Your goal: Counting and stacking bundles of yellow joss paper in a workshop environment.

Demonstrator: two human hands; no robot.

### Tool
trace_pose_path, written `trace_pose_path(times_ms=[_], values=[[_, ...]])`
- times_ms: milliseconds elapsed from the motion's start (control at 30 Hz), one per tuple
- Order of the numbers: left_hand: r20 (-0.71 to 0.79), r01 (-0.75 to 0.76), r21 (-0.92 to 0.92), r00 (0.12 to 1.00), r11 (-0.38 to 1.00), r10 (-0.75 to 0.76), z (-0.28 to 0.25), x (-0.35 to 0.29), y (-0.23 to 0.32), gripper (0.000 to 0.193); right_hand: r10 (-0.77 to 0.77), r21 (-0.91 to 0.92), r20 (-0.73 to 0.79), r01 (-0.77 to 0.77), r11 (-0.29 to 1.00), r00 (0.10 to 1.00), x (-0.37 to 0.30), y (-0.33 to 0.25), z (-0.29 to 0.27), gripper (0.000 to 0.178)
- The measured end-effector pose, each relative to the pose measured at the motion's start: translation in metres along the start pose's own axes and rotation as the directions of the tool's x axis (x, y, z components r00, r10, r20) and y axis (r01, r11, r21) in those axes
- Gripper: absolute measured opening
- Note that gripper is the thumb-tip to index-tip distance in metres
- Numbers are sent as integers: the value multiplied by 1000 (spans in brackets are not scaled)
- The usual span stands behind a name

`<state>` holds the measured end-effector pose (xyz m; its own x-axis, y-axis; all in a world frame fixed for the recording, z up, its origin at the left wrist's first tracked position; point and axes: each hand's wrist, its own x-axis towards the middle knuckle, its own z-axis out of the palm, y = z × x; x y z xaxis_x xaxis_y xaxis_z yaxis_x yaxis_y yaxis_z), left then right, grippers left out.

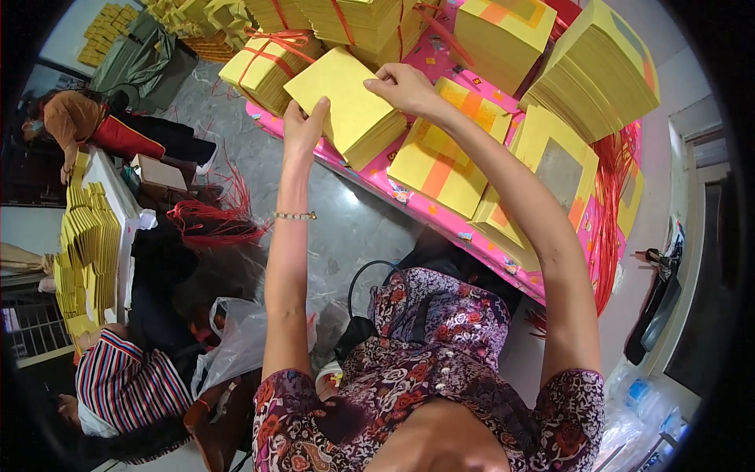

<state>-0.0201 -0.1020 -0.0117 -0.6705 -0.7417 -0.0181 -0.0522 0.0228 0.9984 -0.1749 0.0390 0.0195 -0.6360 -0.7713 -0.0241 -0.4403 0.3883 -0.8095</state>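
A thick stack of yellow paper (340, 98) lies at the left end of a pink-covered table. My left hand (305, 130) grips its near left edge, thumb on top and fingers down the side. At the stack's right edge, the bent fingers of my right hand (403, 88) pinch the top sheets; the fingertips are partly hidden. Just behind it sits a yellow bundle (266, 75) tied with red ribbon. Beneath my right forearm rests a yellow stack with an orange cross band (454, 149), and another with a grey square (560, 161) is beside it.
Taller yellow stacks (591, 72) crowd the back of the pink tablecloth (503, 271). Red strands (609, 204) hang over its right end. To the left, one person (86, 118) leans over a white table with yellow paper piles (88, 244); another person in stripes (130, 385) sits nearer.
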Motion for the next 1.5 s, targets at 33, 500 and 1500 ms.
trace_pose_path(times_ms=[33, 500, 1500], values=[[1, 18, 26, 1000, 1000, -18, 0, 1, -5, 35, 3, 0, 1, -3, 1000, 1000, 0, 2, 1, 43], [61, 30, -38, 998, 999, -28, 0, 4, -21, 38, -17, 170, 78, 4, 985, 997, 2, 26, 1, 37], [28, 161, -313, 987, 936, -161, -1, 3, -27, 31, -9, 409, 88, -27, 912, 996, 6, 47, 9, 26]])
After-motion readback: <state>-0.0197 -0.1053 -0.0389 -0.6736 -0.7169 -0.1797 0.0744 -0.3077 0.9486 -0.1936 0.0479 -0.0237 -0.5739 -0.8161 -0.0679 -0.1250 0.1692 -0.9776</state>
